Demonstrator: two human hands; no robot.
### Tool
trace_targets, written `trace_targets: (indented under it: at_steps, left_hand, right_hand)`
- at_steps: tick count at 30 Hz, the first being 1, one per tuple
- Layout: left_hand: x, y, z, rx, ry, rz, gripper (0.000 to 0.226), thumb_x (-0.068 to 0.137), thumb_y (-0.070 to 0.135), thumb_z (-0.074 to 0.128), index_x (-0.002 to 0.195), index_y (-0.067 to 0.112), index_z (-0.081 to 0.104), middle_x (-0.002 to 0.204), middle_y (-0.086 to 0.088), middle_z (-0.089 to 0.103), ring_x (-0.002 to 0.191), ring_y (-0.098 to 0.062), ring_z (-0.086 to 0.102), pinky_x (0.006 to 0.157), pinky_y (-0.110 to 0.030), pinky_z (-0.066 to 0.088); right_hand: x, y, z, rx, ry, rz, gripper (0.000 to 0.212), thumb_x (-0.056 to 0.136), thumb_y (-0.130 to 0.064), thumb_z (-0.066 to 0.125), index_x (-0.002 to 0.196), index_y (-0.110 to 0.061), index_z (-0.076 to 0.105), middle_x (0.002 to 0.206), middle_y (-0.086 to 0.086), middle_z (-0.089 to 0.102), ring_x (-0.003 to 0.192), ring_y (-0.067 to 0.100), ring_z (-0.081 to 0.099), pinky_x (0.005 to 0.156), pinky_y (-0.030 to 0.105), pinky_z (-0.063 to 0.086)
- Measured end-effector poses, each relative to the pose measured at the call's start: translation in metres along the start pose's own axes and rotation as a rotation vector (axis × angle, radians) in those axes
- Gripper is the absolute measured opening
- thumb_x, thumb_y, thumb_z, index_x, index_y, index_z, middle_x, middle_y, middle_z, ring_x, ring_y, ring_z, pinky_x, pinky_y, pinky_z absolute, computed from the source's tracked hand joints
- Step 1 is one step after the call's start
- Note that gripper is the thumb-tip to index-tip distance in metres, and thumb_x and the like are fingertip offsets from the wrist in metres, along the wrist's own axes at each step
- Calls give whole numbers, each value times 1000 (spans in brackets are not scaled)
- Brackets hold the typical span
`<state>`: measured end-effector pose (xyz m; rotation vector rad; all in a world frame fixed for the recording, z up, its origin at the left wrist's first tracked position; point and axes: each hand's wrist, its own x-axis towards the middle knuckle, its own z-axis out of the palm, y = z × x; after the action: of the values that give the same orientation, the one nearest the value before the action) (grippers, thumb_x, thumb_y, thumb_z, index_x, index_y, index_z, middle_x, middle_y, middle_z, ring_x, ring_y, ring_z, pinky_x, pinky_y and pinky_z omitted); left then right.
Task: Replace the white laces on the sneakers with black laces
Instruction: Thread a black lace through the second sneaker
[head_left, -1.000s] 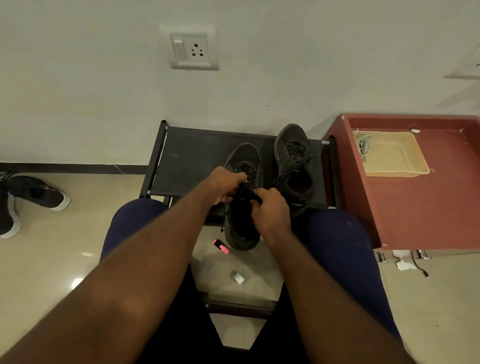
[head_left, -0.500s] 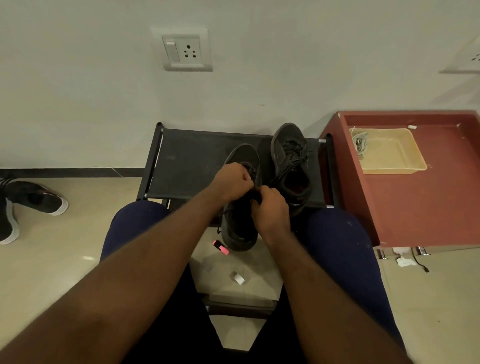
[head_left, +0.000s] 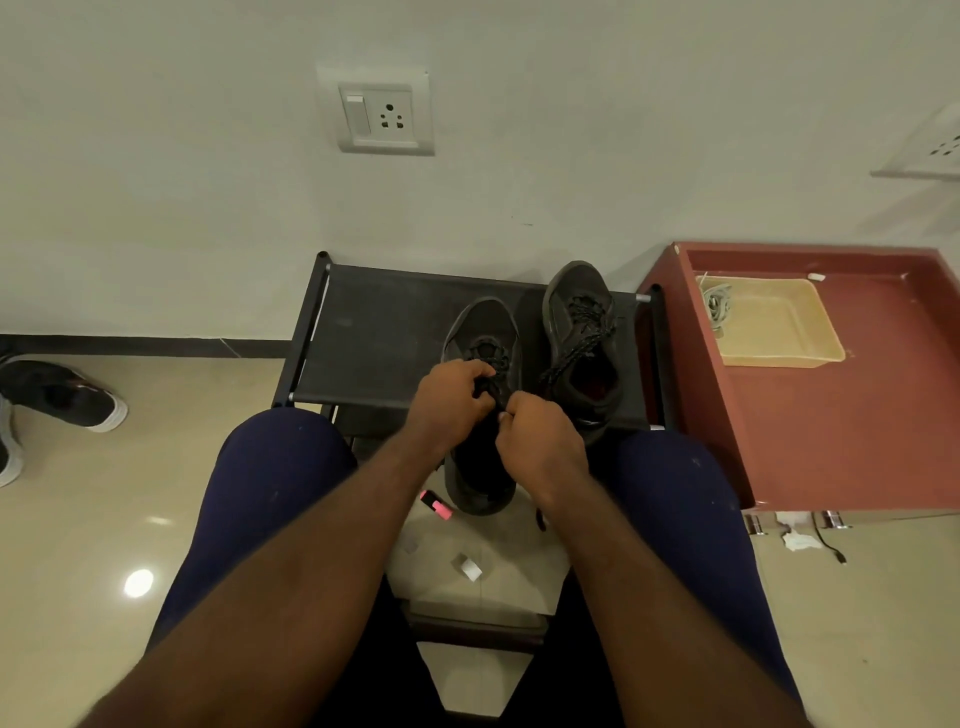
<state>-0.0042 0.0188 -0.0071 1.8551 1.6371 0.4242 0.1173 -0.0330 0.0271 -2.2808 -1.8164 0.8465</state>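
White laces (head_left: 716, 307) lie in our yellow tray (head_left: 779, 359), left end; left hand (head_left: 451, 400) and right hand (head_left: 540, 441) pinch the black lace (head_left: 491, 385), mostly hidden by our knuckles.

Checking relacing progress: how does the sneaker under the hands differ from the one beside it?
The left hand and right hand pinch the left sneaker's black lace; the right sneaker lies untouched. The left sneaker's heel overhangs the rack's front edge; the right sneaker sits farther back. The right sneaker's lace lies loose; the left sneaker's is partly hidden by the hands. Both are dark with black laces.
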Motion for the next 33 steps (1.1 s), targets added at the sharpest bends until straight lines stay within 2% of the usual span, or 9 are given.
trace_targets:
  at_steps: [4,9,15,18,20,23,27,29,33]
  left_hand:
    - [0,4,-1,46,26,22,36,87,22,67,123,18,66,108,-6,66,99,-23,63,88,-36,52]
    - [6,-1,-13,88,112,7,36,91,20,62,126,14,65,112,-8,63,101,-23,59,87,-30,46]
    - [8,-9,-31,-86,3,-16,37,89,15,69,125,15,65,113,-6,63,102,-18,61,92,-28,48]
    - [-1,2,-35,-52,-178,129,42,90,23,69,131,20,60,123,0,51,110,-12,49,99,-28,42]
    - [-5,7,-37,-73,-100,193,26,95,24,63,118,14,68,115,-2,60,101,-12,55,91,-25,44]
    - [-1,1,-36,-422,118,-30,17,98,18,57,101,15,74,92,-4,72,82,-14,66,79,-30,54]
    - [9,-13,-38,-848,196,-362,17,97,15,60,86,12,73,78,-10,70,71,-22,63,69,-38,57]
    - [10,-8,-41,-755,265,-291,15,97,14,60,91,11,73,83,-5,71,76,-16,65,72,-32,55]
    - [3,16,-60,-289,269,232,18,96,20,62,110,12,70,99,1,70,89,-12,64,82,-26,52]
  right_hand:
    - [0,2,-6,-18,-49,-39,23,101,-27,46,80,-20,50,93,8,64,91,31,63,70,38,46]
    - [-4,15,-14,222,-48,-54,30,98,-28,56,70,-16,59,71,3,62,72,24,61,70,46,54]
    - [-19,6,-40,714,-60,-42,18,101,-23,59,95,-7,66,64,-1,56,50,3,47,50,21,42]
    - [-17,-6,-52,801,-80,-85,14,101,-20,58,99,-11,68,65,1,59,55,7,52,52,20,46]
    - [-13,-14,-59,789,-93,-103,18,101,-23,59,95,-10,69,63,1,58,53,8,50,50,21,44]
    - [-9,-20,-69,836,-111,-80,25,101,-28,59,85,-10,64,61,1,53,46,8,40,43,20,33]
    - [-8,-15,-84,1017,-118,-31,27,104,-31,54,86,-12,61,60,-1,50,43,7,34,39,20,27]
    - [-7,-11,-85,1044,-107,3,28,105,-32,52,89,-11,62,60,-1,50,43,7,34,39,20,27]
    - [-2,-10,-80,993,-119,25,29,106,-33,50,93,-11,63,61,-1,51,43,7,34,38,20,26]
